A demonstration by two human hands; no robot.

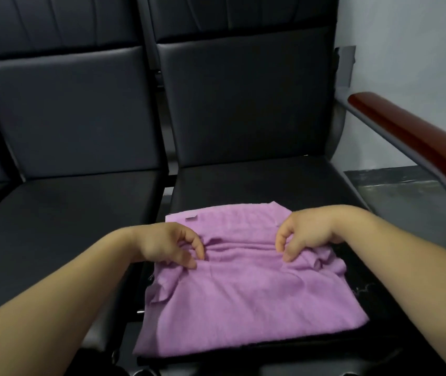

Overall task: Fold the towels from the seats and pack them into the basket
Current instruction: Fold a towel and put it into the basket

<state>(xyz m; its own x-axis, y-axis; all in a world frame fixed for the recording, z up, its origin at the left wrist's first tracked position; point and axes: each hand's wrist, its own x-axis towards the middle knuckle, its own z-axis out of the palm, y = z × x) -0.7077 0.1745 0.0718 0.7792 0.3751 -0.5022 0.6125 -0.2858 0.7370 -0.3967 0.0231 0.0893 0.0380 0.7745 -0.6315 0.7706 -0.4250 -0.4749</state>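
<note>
Head view: a purple towel (243, 289) lies spread on the right-hand black seat (257, 183), its near edge reaching the seat's front. A raised crease runs across its middle. The left hand (167, 245) and right hand (308, 234) sit at either end of that crease, the curled fingers (198, 248) of each pinching the bunched cloth. A small grey tag (191, 219) shows near the towel's far left corner. A second black seat (61, 213) adjoins on the left; a reddish wooden armrest (420, 142) stands on the right, before a pale wall (406, 50)
</note>
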